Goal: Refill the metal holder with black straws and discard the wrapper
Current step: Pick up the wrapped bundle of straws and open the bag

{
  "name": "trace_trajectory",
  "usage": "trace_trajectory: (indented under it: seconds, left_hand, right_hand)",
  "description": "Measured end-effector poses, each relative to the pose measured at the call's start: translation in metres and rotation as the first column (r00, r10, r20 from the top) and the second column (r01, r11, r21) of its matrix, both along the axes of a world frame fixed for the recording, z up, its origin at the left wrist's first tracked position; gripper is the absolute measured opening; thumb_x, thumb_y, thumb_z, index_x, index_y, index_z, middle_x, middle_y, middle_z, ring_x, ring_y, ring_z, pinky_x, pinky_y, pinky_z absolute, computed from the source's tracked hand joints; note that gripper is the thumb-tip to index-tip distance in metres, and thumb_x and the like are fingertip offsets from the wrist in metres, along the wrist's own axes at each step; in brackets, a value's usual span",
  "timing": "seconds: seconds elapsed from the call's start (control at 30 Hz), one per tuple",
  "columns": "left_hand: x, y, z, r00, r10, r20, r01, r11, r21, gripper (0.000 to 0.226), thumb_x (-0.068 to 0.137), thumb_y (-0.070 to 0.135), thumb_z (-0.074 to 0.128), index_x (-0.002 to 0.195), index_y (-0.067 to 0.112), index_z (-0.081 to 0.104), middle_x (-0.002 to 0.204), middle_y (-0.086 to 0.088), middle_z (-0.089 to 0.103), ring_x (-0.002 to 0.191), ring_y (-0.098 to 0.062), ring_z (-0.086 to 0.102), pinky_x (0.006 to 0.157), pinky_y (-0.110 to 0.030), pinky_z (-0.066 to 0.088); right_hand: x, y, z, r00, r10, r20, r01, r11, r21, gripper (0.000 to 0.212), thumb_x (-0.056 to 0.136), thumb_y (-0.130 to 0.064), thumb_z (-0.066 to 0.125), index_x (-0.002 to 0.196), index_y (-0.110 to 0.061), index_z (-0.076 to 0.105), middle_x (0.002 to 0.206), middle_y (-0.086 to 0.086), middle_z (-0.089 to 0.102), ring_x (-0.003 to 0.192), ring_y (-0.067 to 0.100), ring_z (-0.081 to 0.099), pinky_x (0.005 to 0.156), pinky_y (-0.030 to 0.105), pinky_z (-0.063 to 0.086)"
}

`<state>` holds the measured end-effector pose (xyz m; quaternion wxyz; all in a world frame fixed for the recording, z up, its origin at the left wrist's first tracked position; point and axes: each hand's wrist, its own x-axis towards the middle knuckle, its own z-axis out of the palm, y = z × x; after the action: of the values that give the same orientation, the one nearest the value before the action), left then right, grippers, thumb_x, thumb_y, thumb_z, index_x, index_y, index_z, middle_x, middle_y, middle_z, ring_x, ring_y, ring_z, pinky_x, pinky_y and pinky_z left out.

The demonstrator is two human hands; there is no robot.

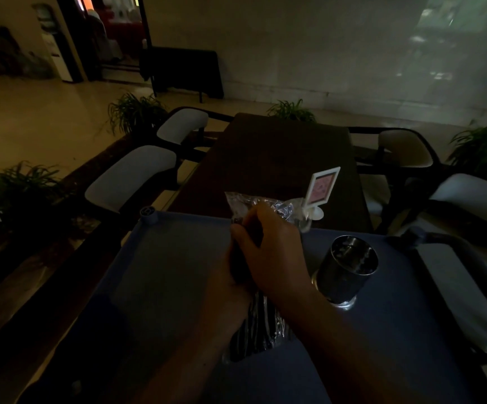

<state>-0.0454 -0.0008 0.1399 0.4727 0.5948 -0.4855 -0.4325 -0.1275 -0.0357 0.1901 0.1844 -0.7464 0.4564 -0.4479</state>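
Nearest you, the dim blue tabletop (160, 275) is smooth and matte, with a round cap at its far left corner. Above it, both your hands close on a bundle of black straws (258, 325) in a clear, crinkly plastic wrapper (268, 207). Your left hand (230, 298) wraps the bundle from below, mostly hidden in shadow; your right hand (274, 249) curls over its upper part, fingers closed around it. The wrapper's loose glossy end bunches up past your knuckles. Just right of your wrist stands the metal holder (347, 268), a shiny upright cylinder; its contents are unclear. Beyond lie a small white-framed table sign (322, 186), a dark wooden table (268, 158) and pale cushioned chairs (131, 174).
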Motion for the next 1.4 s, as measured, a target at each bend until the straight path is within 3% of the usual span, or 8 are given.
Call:
trace_trajectory:
  seconds: [0.1, 0.2, 0.3, 0.43, 0.63, 0.8, 1.07, 1.4]
  left_hand:
    - [-0.004, 0.004, 0.012, 0.994, 0.046, -0.103, -0.045, 0.999, 0.01, 0.019, 0.095, 0.007, 0.055, 0.111, 0.015, 0.063, 0.089, 0.005, 0.066, 0.07, 0.006, 0.065, 0.056, -0.002, 0.047]
    - [-0.003, 0.008, 0.012, 0.993, 0.021, -0.119, -0.015, 0.999, 0.053, 0.021, 0.089, 0.018, 0.066, 0.094, 0.038, 0.065, 0.091, 0.003, 0.073, 0.086, -0.009, 0.071, 0.077, -0.034, 0.06]
    - [-0.001, 0.012, 0.01, 0.975, -0.022, -0.221, 0.042, 0.995, 0.09, 0.029, 0.084, 0.017, 0.073, 0.105, 0.035, 0.068, 0.102, 0.001, 0.076, 0.096, -0.018, 0.072, 0.087, -0.049, 0.056]
    - [-0.001, 0.018, 0.007, 0.968, -0.029, -0.251, 0.043, 0.998, 0.052, 0.042, 0.081, 0.014, 0.077, 0.114, 0.037, 0.065, 0.11, 0.011, 0.074, 0.103, -0.01, 0.07, 0.09, -0.041, 0.055]
    - [-0.002, 0.019, 0.001, 0.968, -0.007, -0.249, 0.017, 0.999, 0.036, 0.045, 0.077, 0.005, 0.078, 0.107, 0.036, 0.064, 0.103, 0.017, 0.075, 0.093, -0.001, 0.071, 0.071, -0.016, 0.056]
    - [-0.001, 0.021, -0.002, 0.959, -0.021, -0.284, 0.051, 0.994, 0.099, 0.047, 0.076, 0.01, 0.081, 0.116, 0.025, 0.062, 0.104, 0.008, 0.076, 0.096, -0.012, 0.072, 0.084, -0.036, 0.057]
    - [0.003, 0.023, -0.004, 0.941, -0.06, -0.332, 0.104, 0.988, 0.114, 0.04, 0.076, 0.006, 0.079, 0.108, 0.025, 0.064, 0.097, 0.008, 0.077, 0.089, -0.011, 0.074, 0.066, -0.021, 0.058]
    - [0.009, 0.022, -0.007, 0.941, -0.071, -0.332, 0.127, 0.98, 0.15, 0.036, 0.074, 0.013, 0.082, 0.097, 0.036, 0.067, 0.095, 0.014, 0.077, 0.086, -0.005, 0.073, 0.065, -0.02, 0.057]
  right_hand:
    - [-0.005, 0.004, 0.0, 0.998, 0.011, 0.063, -0.013, 0.999, 0.033, 0.012, 0.085, -0.038, 0.054, 0.089, -0.028, 0.052, 0.086, -0.01, 0.059, 0.081, 0.003, 0.06, 0.07, 0.031, 0.058]
    - [-0.012, 0.004, 0.001, 0.993, -0.014, 0.116, 0.009, 0.999, 0.043, 0.011, 0.084, -0.036, 0.055, 0.089, -0.026, 0.053, 0.093, -0.007, 0.058, 0.086, 0.006, 0.059, 0.073, 0.035, 0.058]
    - [-0.022, 0.0, 0.001, 0.987, -0.035, 0.16, 0.025, 0.998, 0.066, 0.007, 0.087, -0.03, 0.059, 0.091, -0.027, 0.055, 0.092, -0.008, 0.061, 0.084, 0.004, 0.062, 0.073, 0.032, 0.058]
    - [-0.034, -0.007, 0.003, 0.968, -0.084, 0.236, 0.064, 0.994, 0.094, 0.016, 0.089, -0.024, 0.065, 0.084, -0.035, 0.055, 0.082, -0.013, 0.065, 0.078, 0.001, 0.065, 0.064, 0.017, 0.055]
    - [-0.047, -0.015, 0.011, 0.958, -0.111, 0.265, 0.092, 0.992, 0.084, 0.003, 0.085, -0.035, 0.06, 0.085, -0.033, 0.057, 0.089, -0.016, 0.065, 0.074, 0.004, 0.067, 0.063, 0.027, 0.06]
    - [-0.051, -0.025, 0.019, 0.957, -0.128, 0.259, 0.125, 0.992, 0.029, 0.004, 0.092, -0.025, 0.059, 0.09, -0.029, 0.057, 0.087, -0.014, 0.065, 0.073, 0.003, 0.066, 0.058, 0.021, 0.057]
    - [-0.05, -0.045, 0.04, 0.979, -0.185, -0.084, 0.159, 0.955, -0.249, 0.005, 0.097, -0.019, 0.054, 0.097, -0.014, 0.053, 0.068, -0.007, 0.058, 0.056, 0.008, 0.058, 0.046, 0.029, 0.047]
    - [-0.045, -0.069, 0.063, 0.96, -0.09, -0.264, 0.021, 0.966, -0.256, 0.015, 0.097, -0.02, 0.056, 0.103, -0.007, 0.059, 0.077, 0.006, 0.068, 0.062, 0.02, 0.064, 0.058, 0.042, 0.056]
